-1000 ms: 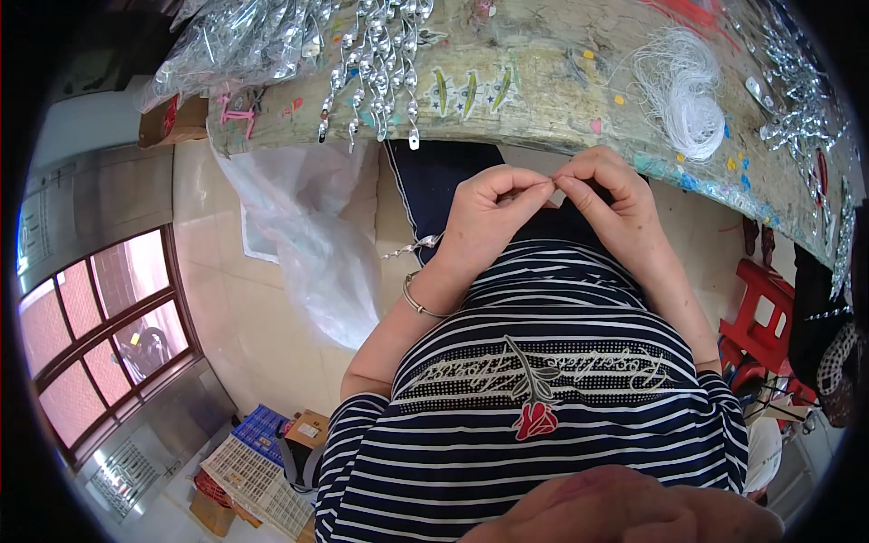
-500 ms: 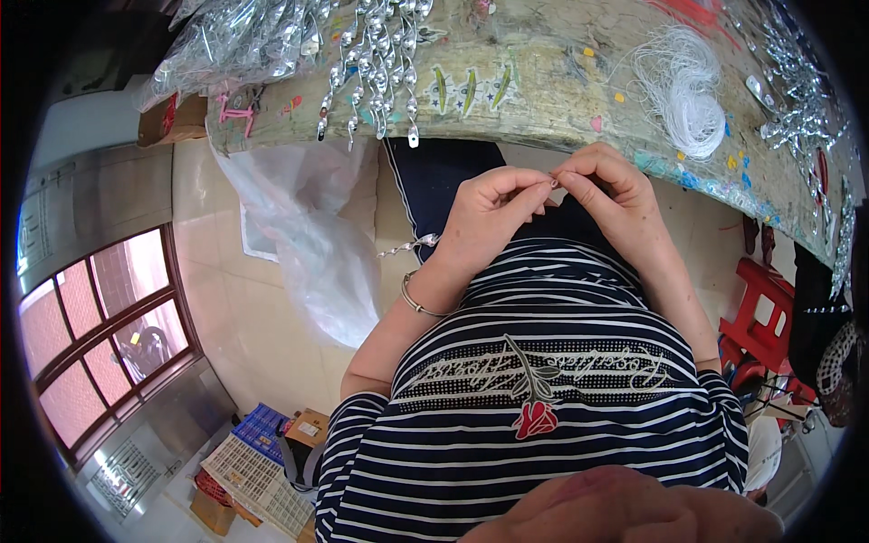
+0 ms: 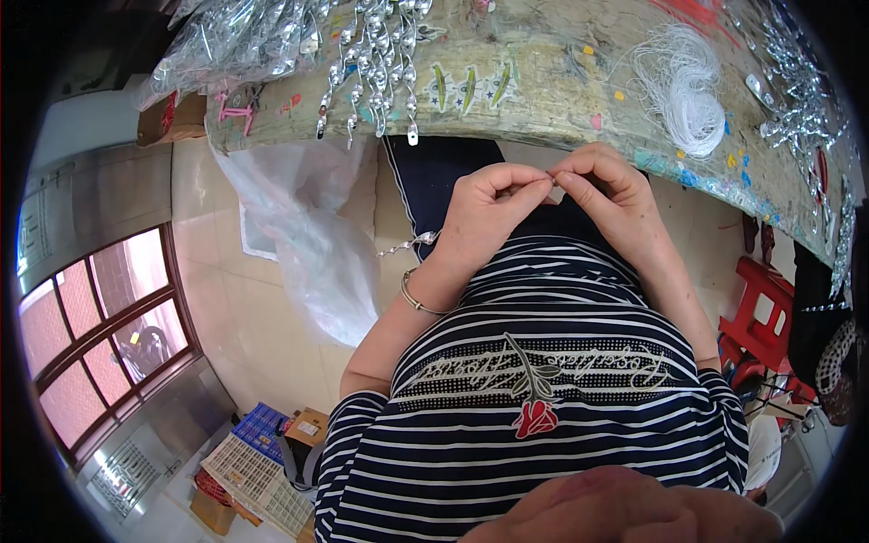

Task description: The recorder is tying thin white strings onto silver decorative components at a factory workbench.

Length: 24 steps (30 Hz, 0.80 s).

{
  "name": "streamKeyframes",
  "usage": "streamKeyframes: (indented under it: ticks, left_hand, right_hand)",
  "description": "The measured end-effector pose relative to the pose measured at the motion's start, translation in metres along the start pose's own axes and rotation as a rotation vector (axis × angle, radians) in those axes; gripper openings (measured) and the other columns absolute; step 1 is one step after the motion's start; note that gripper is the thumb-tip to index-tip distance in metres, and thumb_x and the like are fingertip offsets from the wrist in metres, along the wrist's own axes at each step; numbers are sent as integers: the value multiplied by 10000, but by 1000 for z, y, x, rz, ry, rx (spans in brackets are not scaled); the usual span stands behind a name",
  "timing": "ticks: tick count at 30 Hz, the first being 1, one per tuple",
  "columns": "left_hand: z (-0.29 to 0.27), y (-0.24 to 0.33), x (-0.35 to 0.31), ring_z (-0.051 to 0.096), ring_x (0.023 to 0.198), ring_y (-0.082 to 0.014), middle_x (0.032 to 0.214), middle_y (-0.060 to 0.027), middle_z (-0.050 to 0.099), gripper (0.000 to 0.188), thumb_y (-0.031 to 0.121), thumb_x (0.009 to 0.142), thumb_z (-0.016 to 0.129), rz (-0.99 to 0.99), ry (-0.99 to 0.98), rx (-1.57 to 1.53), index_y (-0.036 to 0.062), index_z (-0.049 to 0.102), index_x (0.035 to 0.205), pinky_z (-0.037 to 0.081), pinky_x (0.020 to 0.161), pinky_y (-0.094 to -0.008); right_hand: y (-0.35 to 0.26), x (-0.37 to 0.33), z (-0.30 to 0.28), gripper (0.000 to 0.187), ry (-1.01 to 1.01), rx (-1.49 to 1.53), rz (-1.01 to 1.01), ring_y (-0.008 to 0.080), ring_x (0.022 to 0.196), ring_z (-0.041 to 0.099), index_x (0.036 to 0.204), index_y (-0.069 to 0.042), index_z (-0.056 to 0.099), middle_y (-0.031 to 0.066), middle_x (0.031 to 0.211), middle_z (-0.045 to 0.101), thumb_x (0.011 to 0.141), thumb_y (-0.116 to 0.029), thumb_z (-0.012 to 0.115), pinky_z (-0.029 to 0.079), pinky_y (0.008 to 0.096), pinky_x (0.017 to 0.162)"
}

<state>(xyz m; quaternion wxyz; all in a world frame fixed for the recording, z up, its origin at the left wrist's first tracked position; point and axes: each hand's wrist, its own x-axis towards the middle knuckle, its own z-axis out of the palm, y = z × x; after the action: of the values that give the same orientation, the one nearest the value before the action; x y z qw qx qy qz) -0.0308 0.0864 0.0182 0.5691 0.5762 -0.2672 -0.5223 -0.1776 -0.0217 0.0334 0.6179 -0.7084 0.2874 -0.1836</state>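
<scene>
My left hand [image 3: 493, 210] and my right hand [image 3: 608, 192] meet fingertip to fingertip in front of my lap, just below the table edge. Both are closed in a pinch on something tiny, mostly hidden by the fingers. A twisted silver strip [image 3: 409, 244] sticks out from behind my left hand near the wrist, seemingly held in that hand; its other end is hidden. More twisted silver strips [image 3: 380, 77] hang over the table's near edge, ahead and to the left. A bundle of white string [image 3: 686, 95] lies on the table at the right.
The worn, paint-flecked table [image 3: 543, 109] spans the far side. Clear plastic bags of silver pieces [image 3: 240, 50] lie on its left, silver tinsel-like strands [image 3: 801, 100] on its right. A translucent plastic sheet [image 3: 312, 235] hangs down at left. A red stool [image 3: 760, 308] stands right.
Both hands stay almost in place. The fingertips have shifted slightly, and the tiny thing between them shows less than before. The silver strip by my left wrist has barely moved.
</scene>
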Motion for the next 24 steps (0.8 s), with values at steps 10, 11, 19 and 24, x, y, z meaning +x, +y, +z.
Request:
streamKeyframes:
  ticks: [10,11,19,24]
  left_hand:
    - [-2,-2,1,605,841,-79,910,-58,679,124,32,858,624,11,1,-5,-10,672,964,472,774,-206]
    - [-2,-1,1,608,843,-82,914,-60,679,126,31,859,622,16,0,-2,-10,671,968,473,777,-208]
    - [-1,4,1,610,847,-83,921,-63,679,127,35,859,625,8,-10,-88,-9,672,968,473,790,-214]
    - [0,4,0,600,833,-73,908,-47,673,131,42,855,635,20,-11,-105,-1,674,972,468,769,-203]
  right_hand:
    - [-1,-2,1,294,-68,111,110,54,844,504,1086,-34,605,-24,939,537,801,-8,676,429,193,773]
    - [0,-2,1,294,-67,110,110,54,844,504,1086,-34,605,-24,939,537,801,-8,676,429,193,773]
    - [7,-3,0,263,-54,183,189,61,884,536,1092,-19,598,-15,932,564,835,-38,654,436,209,825]
    - [3,-2,0,204,-42,146,166,77,886,546,1052,-12,615,0,932,574,852,-45,633,435,217,830]
